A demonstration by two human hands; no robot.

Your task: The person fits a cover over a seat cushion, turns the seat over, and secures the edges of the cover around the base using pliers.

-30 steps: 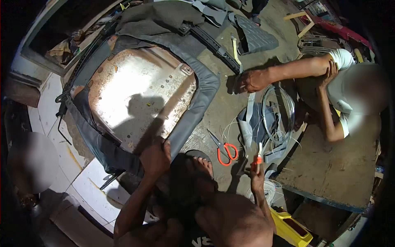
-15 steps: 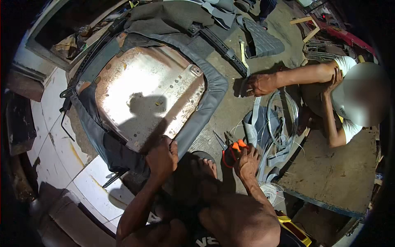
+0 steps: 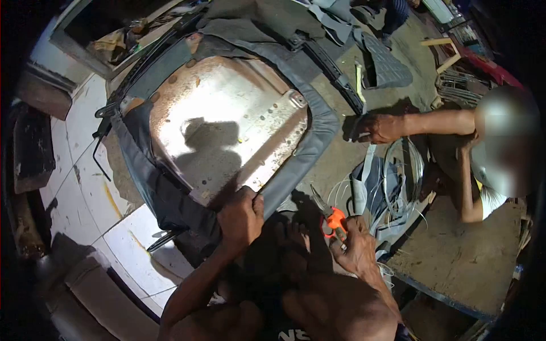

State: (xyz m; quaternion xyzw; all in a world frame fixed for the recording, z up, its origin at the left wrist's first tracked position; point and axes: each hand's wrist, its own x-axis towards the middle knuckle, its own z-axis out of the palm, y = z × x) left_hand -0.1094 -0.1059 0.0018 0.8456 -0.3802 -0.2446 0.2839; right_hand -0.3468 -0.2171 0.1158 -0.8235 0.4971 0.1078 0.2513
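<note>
My left hand (image 3: 242,219) is closed on the near edge of the dark grey cover (image 3: 298,166), which wraps around a seat with a rusty metal pan (image 3: 219,122). To the right, my right hand (image 3: 355,250) is closed around an orange-handled tool (image 3: 335,218), whose exact shape is hard to make out. Partly hidden by that tool, red-handled scissors (image 3: 320,199) lie on the floor with their blades toward the seat.
Another person's hand (image 3: 387,128) reaches to the floor beside a black metal rail (image 3: 335,77). Coiled wire (image 3: 406,170) lies over fabric strips. A wooden board (image 3: 460,261) stands right; a bare foot (image 3: 293,236) is near the seat.
My right hand has moved up and left, bringing the orange tool over the scissors. My left hand keeps its hold on the cover. The whole view has shifted, so the seat appears further right.
</note>
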